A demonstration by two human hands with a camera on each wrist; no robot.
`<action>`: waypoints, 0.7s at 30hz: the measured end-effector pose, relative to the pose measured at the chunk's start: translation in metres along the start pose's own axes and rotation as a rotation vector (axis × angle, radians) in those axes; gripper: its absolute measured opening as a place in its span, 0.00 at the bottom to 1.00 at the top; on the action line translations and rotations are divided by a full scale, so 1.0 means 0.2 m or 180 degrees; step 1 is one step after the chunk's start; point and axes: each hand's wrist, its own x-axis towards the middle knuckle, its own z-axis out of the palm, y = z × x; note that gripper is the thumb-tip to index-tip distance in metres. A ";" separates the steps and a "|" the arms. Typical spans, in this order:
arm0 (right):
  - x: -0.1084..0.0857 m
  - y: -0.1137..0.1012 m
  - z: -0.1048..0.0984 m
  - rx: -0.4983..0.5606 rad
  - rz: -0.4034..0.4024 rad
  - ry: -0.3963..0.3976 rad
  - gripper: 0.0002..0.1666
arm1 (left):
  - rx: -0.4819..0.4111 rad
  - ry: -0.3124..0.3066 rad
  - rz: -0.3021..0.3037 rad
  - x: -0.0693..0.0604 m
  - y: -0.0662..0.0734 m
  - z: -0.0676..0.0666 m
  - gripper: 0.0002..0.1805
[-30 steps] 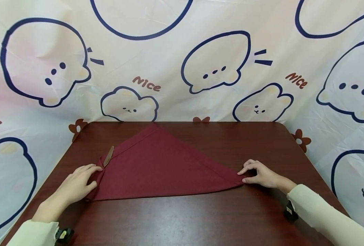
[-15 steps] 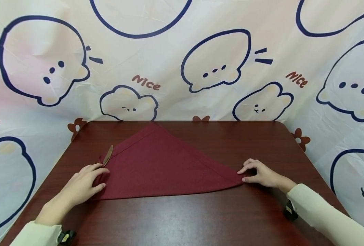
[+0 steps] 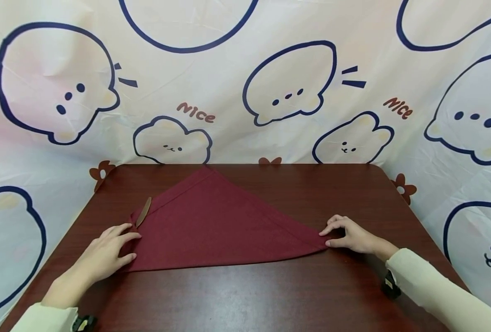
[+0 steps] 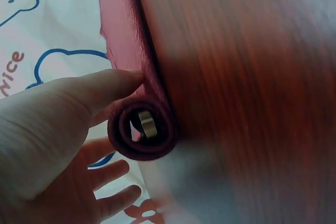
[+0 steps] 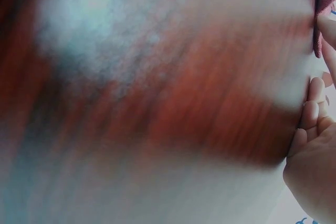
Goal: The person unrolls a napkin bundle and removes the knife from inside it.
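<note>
A dark red cloth napkin lies folded to a triangle, its left side rolled up. From the roll's far end sticks a flat brown tip. The roll's near end, in the left wrist view, shows coiled cloth round a gold-coloured piece. My left hand rests on the roll, fingers loosely extended across it and the thumb touching it near the front end. My right hand pinches the napkin's right corner between thumb and forefinger. The right wrist view catches that hand only at its edge.
Under the napkin is a dark brown wooden table with rounded far corners. A pale printed cloth with cartoon outlines hangs behind it and along both sides.
My left hand slid rightward over the roll, then drew back left, its fingers now looser and more spread. The right hand stays at its corner. The triangle's outline looks nearly the same.
</note>
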 end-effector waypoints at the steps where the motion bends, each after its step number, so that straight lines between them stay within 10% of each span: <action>1: 0.00 0.00 0.00 0.0000 0.0005 -0.0004 0.13 | 0.0018 0.0000 -0.0009 0.00 -0.01 0.00 0.25; 21: 0.00 0.00 0.00 0.0033 0.0049 -0.0017 0.13 | -0.0037 0.0053 -0.0174 -0.03 -0.10 -0.03 0.23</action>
